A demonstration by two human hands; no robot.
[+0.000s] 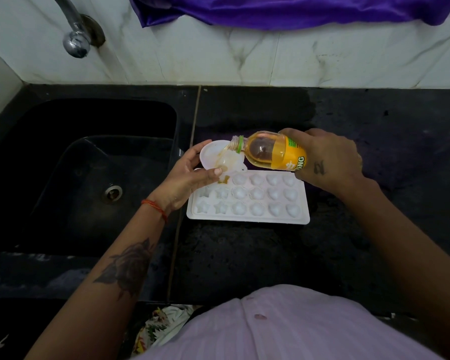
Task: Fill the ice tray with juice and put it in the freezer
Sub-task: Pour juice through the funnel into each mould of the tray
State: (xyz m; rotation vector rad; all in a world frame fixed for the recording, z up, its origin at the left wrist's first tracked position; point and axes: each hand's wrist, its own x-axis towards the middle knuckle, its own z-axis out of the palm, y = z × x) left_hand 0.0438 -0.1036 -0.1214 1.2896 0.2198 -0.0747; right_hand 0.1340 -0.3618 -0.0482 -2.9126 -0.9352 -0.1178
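Tipping the bottle [273,152] with my right hand [330,158], fingers wrapped round it, I pour juice. My left hand [190,175] pinches a funnel [221,157] over the tray [247,216].

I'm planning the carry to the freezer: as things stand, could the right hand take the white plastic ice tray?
Probably not yet: the right hand grips the tilted yellow-labelled juice bottle above the white plastic ice tray.

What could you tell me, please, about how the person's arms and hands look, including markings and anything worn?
Both forearms are bare. The left wrist carries a red-orange thread band, and the left forearm bears a large dark rose tattoo. The right hand has a small dark tattoo on its back.
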